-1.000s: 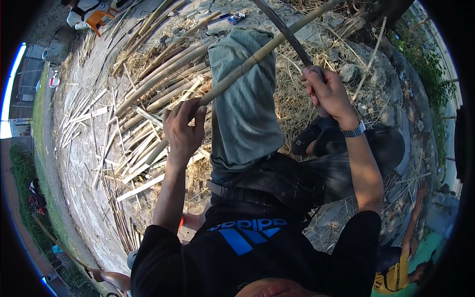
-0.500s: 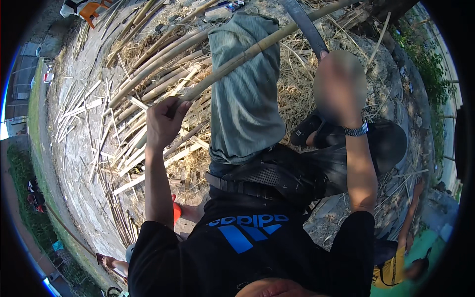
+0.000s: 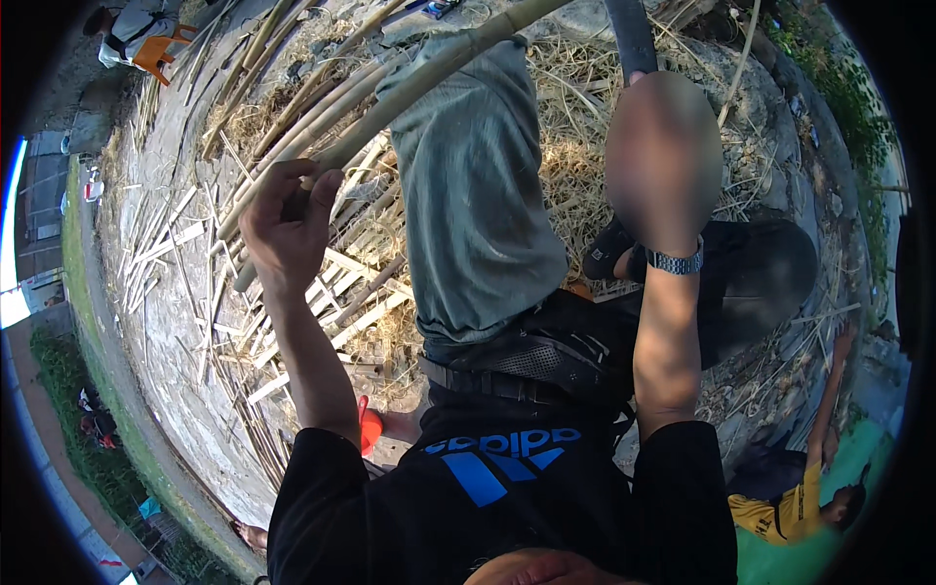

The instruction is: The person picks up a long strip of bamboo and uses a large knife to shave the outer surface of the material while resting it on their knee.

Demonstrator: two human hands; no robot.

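Note:
A long bamboo pole (image 3: 429, 73) runs slantwise across the grey-green cloth (image 3: 473, 195) over my raised leg. My left hand (image 3: 288, 219) is closed round the pole near its lower end, which sticks out below the wrist. On the right my right hand (image 3: 665, 156) is closed on a machete. Its broad dark blade (image 3: 632, 39) points away from me, apart from the pole. A blurred patch covers most of the right hand and whatever handle lies in it, though a thumb tip shows against the blade.
Bamboo poles (image 3: 322, 122) and split strips (image 3: 161, 239) lie on the ground at left. Dry shavings (image 3: 575, 146) spread beyond my knees. A person in yellow (image 3: 780, 507) is at lower right; another sits on an orange chair (image 3: 156, 54) at far left.
My left hand has moved left with the pole, whose lower end now shows past the hand. The machete has swung more upright, and my right forearm has shifted left.

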